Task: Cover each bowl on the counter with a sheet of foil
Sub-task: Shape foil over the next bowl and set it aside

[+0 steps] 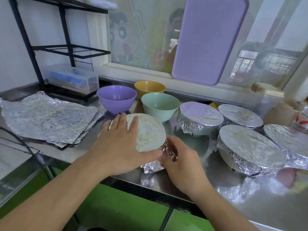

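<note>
Shiny stainless-steel counter (191,184) over green cabinet fronts (120,207), black metal wire shelf rack (66,47) against white wall at left, daylit window with faded cartoon decals (133,35), lilac plastic tray (210,39) leaning on it.

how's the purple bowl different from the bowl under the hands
The purple bowl is uncovered, its inside showing; the bowl under the hands has foil stretched flat over its top and crimped down its side. Nothing touches the purple bowl, while the left hand rests flat on the foiled one and the right hand presses its foil skirt. Both stand upright on the steel counter.
</note>
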`<action>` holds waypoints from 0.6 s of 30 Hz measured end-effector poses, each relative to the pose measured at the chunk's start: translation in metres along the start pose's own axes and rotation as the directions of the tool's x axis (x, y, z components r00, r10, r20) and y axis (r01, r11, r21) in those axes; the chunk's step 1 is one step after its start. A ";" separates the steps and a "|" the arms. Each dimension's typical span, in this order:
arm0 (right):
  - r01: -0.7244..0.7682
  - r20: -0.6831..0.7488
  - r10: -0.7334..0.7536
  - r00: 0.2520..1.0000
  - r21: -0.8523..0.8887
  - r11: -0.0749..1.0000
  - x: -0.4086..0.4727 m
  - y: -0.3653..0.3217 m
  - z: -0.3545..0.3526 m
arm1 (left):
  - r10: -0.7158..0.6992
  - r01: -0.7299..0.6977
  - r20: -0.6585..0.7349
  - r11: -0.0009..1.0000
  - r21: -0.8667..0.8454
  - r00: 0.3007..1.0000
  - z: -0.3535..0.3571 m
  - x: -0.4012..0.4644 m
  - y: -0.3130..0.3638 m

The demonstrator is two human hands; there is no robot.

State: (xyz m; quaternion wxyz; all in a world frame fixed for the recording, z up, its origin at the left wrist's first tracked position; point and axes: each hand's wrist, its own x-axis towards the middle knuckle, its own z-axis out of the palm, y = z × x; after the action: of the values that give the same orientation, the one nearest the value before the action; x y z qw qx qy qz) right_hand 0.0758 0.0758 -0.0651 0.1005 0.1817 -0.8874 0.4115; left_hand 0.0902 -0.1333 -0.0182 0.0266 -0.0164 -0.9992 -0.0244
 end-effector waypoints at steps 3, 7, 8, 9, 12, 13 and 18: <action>-0.120 -0.079 0.123 0.989 0.040 0.992 0.002 0.006 -0.002 | 0.011 -0.011 0.002 1.000 0.024 1.000 0.000 0.000 -0.001; -0.123 -0.078 0.122 0.989 -0.011 0.992 0.004 0.012 0.000 | 0.010 -0.010 0.012 0.999 0.039 1.000 -0.001 0.000 0.000; -0.103 -0.090 0.100 0.991 -0.037 0.994 0.005 0.012 0.000 | 0.010 -0.010 0.010 0.999 0.040 1.000 -0.001 0.001 0.001; -0.079 -0.101 0.073 0.992 -0.056 0.995 0.006 0.011 0.000 | 0.010 -0.010 0.007 0.999 0.042 1.000 -0.001 0.000 0.001; -0.020 -0.086 0.010 0.996 -0.115 0.993 0.010 0.006 0.002 | 0.011 -0.011 0.007 0.999 0.051 1.000 -0.002 0.000 0.001; -0.007 -0.078 -0.003 0.997 -0.129 0.992 0.011 0.005 0.003 | 0.011 -0.011 0.007 0.999 0.051 1.000 -0.002 0.000 0.001; -0.052 -0.081 0.037 0.996 -0.182 0.982 0.012 -0.002 0.014 | 0.008 -0.008 -0.004 0.999 0.052 1.000 -0.002 -0.001 0.003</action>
State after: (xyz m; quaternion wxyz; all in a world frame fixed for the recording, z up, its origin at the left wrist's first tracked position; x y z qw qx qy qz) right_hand 0.0655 0.0606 -0.0687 0.1420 0.1357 -0.9209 0.3368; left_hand 0.0909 -0.1305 -0.0162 0.0291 -0.0197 -0.9994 0.0015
